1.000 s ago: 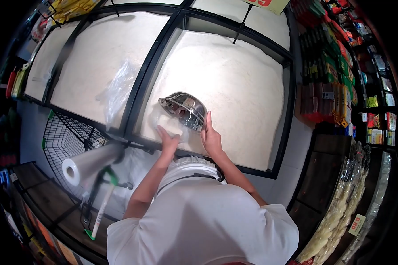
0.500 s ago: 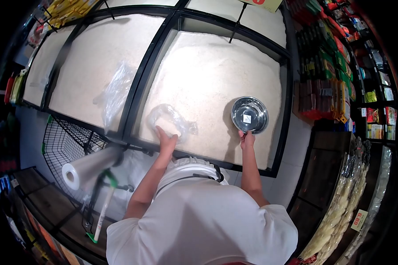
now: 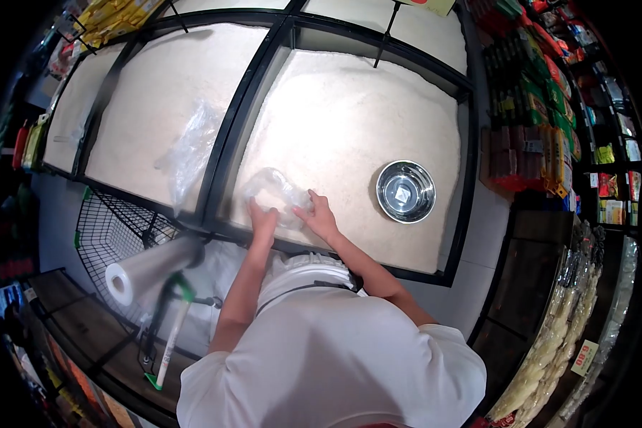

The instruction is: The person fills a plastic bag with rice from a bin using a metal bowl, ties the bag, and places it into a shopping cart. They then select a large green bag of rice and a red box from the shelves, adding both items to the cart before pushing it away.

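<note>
A clear plastic bag (image 3: 272, 184) with some pale grain inside rests on the fine white grain, which looks like rice, near the front edge of a black-framed bin (image 3: 225, 153). My left hand (image 3: 264, 220) grips the bag's near left side between thumb and fingers. On its right side, my right hand (image 3: 321, 216) pinches the plastic. A shiny steel bowl (image 3: 414, 207) with a white sticker inside sits on the grain to the right, apart from both hands.
Another clear bag (image 3: 196, 146) lies on the grain in the left bin. Below it are a plastic-film roll (image 3: 153, 267) and a black wire shopping cart (image 3: 110, 221). Packaged goods (image 3: 528, 153) line the right side, with a dark shelf (image 3: 528, 278) nearer me.
My right hand has let go of the steel bowl, leaving it on the grain, and has moved left to the bag. My left hand stays at the bag.
</note>
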`<move>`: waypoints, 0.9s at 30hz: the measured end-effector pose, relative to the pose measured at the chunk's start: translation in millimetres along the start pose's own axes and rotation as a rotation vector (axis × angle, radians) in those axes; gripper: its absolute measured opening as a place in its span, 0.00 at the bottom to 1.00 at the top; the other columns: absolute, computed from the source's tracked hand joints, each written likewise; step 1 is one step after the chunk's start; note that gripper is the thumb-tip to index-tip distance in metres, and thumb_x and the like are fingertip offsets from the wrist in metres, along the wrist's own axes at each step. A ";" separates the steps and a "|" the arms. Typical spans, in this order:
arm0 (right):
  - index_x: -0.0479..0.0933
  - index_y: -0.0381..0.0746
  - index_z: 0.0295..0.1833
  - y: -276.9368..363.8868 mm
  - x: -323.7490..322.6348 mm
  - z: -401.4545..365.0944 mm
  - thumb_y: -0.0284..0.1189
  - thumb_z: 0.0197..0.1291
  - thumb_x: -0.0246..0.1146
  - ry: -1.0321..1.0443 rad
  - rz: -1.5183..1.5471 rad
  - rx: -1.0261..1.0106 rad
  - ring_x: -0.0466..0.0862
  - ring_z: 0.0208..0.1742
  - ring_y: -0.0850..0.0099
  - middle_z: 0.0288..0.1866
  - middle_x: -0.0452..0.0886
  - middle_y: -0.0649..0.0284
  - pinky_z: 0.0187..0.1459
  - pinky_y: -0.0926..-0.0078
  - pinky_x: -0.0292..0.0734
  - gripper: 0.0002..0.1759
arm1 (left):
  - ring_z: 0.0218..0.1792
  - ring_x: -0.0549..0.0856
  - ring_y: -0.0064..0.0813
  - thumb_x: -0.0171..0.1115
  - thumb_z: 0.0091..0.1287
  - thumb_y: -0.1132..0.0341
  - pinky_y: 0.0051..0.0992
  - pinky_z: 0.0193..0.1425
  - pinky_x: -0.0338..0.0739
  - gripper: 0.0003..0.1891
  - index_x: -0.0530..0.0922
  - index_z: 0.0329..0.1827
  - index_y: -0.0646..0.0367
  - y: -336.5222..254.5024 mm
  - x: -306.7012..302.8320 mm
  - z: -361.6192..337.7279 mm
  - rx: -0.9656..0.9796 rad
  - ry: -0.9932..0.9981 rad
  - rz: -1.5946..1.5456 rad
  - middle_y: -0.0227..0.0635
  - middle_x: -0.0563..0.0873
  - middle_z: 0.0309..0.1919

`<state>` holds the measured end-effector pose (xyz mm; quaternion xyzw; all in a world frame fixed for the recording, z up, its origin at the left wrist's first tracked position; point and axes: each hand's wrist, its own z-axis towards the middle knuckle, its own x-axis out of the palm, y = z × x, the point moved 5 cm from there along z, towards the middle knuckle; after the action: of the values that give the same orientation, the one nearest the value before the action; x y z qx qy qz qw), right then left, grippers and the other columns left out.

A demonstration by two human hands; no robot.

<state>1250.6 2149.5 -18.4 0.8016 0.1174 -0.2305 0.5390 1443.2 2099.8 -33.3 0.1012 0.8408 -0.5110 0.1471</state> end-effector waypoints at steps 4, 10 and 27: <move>0.77 0.39 0.61 -2.3 9.2 25.5 0.44 0.61 0.67 0.045 -0.163 -0.101 0.84 0.39 0.59 0.46 0.82 0.50 0.47 0.64 0.80 0.27 | 0.63 0.73 0.36 0.56 0.59 0.75 0.27 0.57 0.76 0.39 0.57 0.78 0.64 -1.9 -5.0 -4.3 0.072 -0.008 -0.123 0.47 0.61 0.73; 0.79 0.36 0.50 13.0 -31.1 21.4 0.34 0.71 0.60 -0.021 0.558 0.114 0.83 0.31 0.74 0.36 0.82 0.63 0.35 0.76 0.83 0.12 | 0.56 0.79 0.30 0.53 0.62 0.77 0.25 0.55 0.77 0.30 0.68 0.72 0.66 -41.4 -38.3 -28.3 0.162 -0.103 -0.209 0.43 0.72 0.67; 0.78 0.33 0.45 147.4 -222.4 -53.9 0.31 0.73 0.60 -0.323 0.753 -0.295 0.84 0.28 0.77 0.27 0.80 0.66 0.30 0.80 0.83 0.11 | 0.44 0.81 0.19 0.59 0.69 0.77 0.20 0.48 0.77 0.14 0.79 0.57 0.63 -208.8 -42.6 -69.9 0.449 0.016 -0.486 0.34 0.82 0.51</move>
<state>1135.4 2154.7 228.1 0.6566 -0.2373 -0.1210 0.7056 1406.0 2065.6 185.3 -0.0684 0.7080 -0.7028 -0.0115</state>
